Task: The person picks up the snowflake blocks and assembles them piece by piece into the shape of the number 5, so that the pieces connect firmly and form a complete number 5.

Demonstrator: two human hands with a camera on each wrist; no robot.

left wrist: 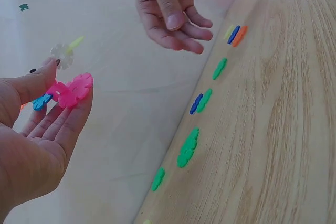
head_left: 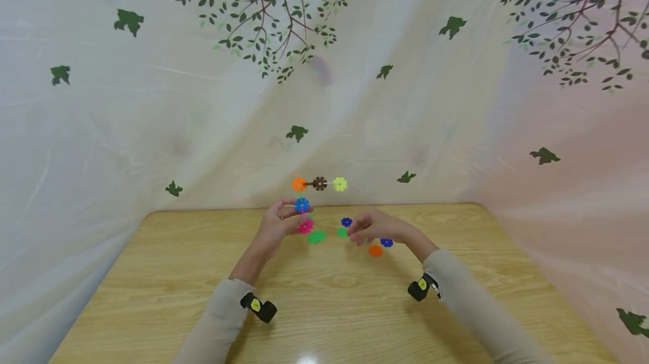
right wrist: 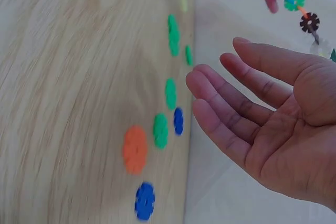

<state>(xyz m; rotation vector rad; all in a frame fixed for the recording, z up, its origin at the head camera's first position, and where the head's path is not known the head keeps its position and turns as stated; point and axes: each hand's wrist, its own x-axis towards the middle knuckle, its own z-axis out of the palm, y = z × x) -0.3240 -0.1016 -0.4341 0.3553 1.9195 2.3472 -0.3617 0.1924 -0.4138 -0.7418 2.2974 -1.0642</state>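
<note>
My left hand [head_left: 269, 234] pinches a chain of interlocking plastic snowflake discs between thumb and fingers, held up over the far part of the table. A pink disc [left wrist: 80, 88] is at the grip, with a blue disc [head_left: 301, 205] above it. Higher up, an orange disc [head_left: 299, 184] begins a sideways row with a brown disc [head_left: 320, 183] and a yellow-green disc [head_left: 339, 184]. My right hand [right wrist: 283, 114] hovers palm-inward above loose discs, fingers loosely bent and spread, nothing between them. Near it lie a green disc [head_left: 342, 232] and a dark blue disc [head_left: 346, 221].
More loose discs lie along the wooden table's [head_left: 314, 307] far side: a green disc [head_left: 316, 237] below the left hand, and an orange disc [head_left: 375, 251] and a blue disc [head_left: 387, 243] below the right wrist. A printed curtain [head_left: 228, 127] hangs behind the back edge.
</note>
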